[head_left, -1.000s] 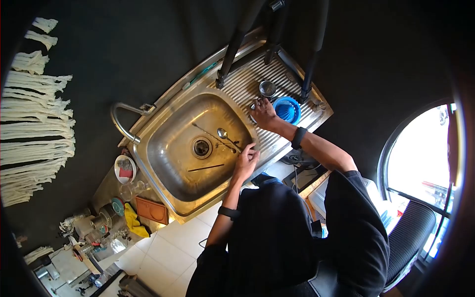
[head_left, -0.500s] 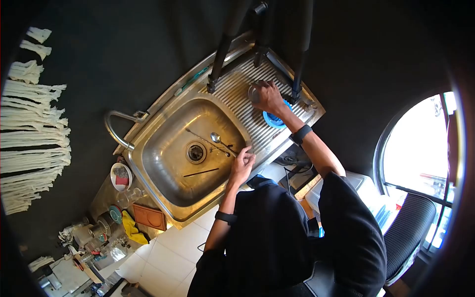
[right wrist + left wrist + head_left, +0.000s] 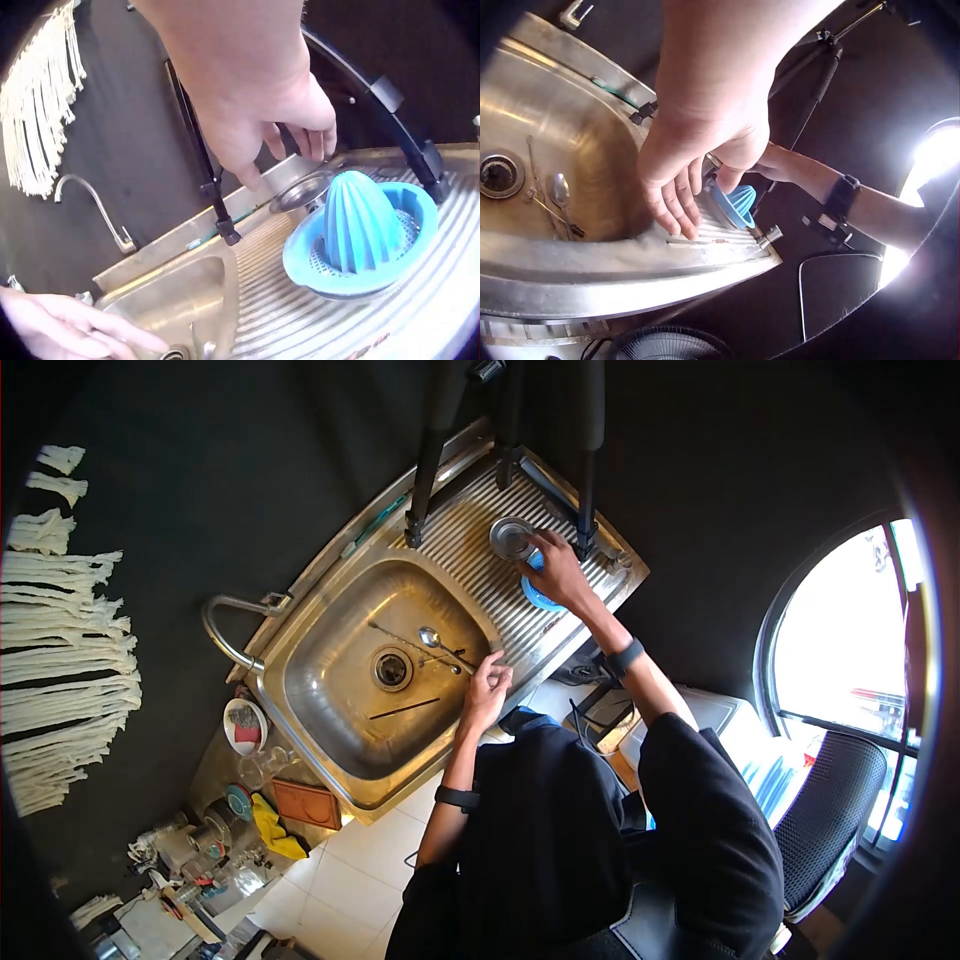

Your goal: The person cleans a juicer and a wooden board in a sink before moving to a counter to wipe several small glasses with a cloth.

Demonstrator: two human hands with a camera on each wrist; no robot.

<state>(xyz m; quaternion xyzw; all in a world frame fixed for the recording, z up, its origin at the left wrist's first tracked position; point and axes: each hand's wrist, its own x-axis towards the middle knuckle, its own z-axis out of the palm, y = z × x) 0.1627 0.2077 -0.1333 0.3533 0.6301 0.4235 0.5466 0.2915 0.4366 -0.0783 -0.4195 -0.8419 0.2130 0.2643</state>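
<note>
Black sleeves [image 3: 705, 790], dark wrist straps [image 3: 457, 797]

Two hands [image 3: 486, 695] [image 3: 560, 574], two wristbands [image 3: 457, 797] [image 3: 625, 657] (one per arm), one juicer [image 3: 361, 232], one faucet [image 3: 236, 656]

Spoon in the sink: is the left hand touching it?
Apart. The left wrist view shows a clear gap, with the steel wall of the sink visible between the spoon and the left hand.

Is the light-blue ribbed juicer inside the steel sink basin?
No, the light-blue ribbed juicer sits on the grooved steel drainboard, outside the steel sink basin.
</note>
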